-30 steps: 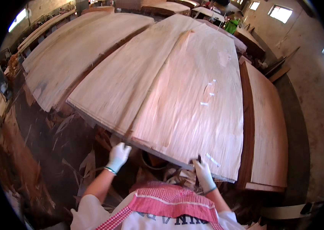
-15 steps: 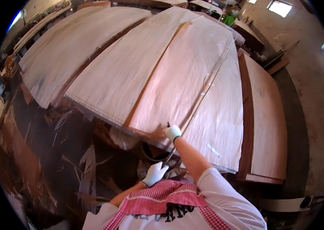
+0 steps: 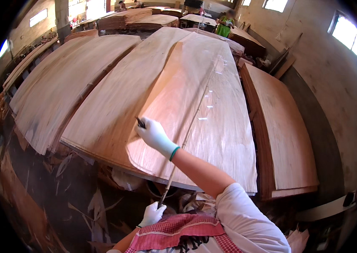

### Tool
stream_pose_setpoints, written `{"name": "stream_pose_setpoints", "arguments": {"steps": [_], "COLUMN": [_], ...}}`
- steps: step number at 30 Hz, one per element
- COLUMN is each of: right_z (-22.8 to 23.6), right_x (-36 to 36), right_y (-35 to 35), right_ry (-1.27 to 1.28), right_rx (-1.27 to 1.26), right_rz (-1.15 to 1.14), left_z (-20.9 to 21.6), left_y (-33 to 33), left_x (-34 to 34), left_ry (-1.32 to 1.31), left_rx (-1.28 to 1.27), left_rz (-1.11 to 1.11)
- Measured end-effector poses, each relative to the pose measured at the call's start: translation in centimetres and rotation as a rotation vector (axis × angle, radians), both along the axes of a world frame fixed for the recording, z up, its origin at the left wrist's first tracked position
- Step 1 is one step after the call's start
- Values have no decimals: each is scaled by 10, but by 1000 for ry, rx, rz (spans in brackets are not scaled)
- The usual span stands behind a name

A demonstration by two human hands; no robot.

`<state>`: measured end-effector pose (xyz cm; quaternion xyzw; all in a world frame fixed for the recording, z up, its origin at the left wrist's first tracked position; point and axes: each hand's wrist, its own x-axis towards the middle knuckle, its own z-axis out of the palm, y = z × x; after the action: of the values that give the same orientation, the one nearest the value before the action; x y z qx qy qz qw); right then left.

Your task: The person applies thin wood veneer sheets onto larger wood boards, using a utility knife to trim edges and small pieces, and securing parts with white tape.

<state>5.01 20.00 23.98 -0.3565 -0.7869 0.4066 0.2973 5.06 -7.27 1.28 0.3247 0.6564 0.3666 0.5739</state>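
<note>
My left hand [image 3: 152,214], in a white glove, is closed round the near end of a long thin stick [image 3: 188,134]. The stick slants away over the pale wood veneer sheet [image 3: 225,147] in the middle. My right hand [image 3: 155,135], also gloved, is closed on a small dark tool [image 3: 140,122] that pokes out past the fingers; its kind cannot be made out. This hand is at the left edge of the sheet, whose near corner curls up beneath it. To the left lies another pale veneer sheet [image 3: 115,101].
A further veneer stack [image 3: 73,80] lies left, and a stack with reddish-brown sides [image 3: 288,135] lies right. Torn veneer scraps [image 3: 98,206] litter the dark floor. Small white tape strips [image 3: 202,119] mark the middle sheet. A person in green [image 3: 224,27] stands at the back.
My right hand has moved left and away from me with the dark tool, and the sheet's left edge now curls up. My left hand has shifted slightly left and nearer with the stick. The view has tilted up.
</note>
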Motion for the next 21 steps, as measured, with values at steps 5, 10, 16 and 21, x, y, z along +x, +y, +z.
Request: {"name": "stream_pose_setpoints", "arguments": {"steps": [5, 10, 16, 21], "right_z": [44, 93, 46, -68], "right_x": [13, 85, 235, 358], "right_y": [24, 10, 10, 4], "right_ry": [182, 381, 294, 93], "right_rx": [-39, -261, -262, -267], "right_rz": [42, 46, -426, -770], "left_z": [26, 34, 40, 53], "left_y": [-4, -8, 14, 25], "left_x": [-6, -10, -6, 1], "left_ry": [-35, -67, -413, -589], "left_rx": [-50, -128, -201, -280], "left_rz": [42, 90, 62, -94]}}
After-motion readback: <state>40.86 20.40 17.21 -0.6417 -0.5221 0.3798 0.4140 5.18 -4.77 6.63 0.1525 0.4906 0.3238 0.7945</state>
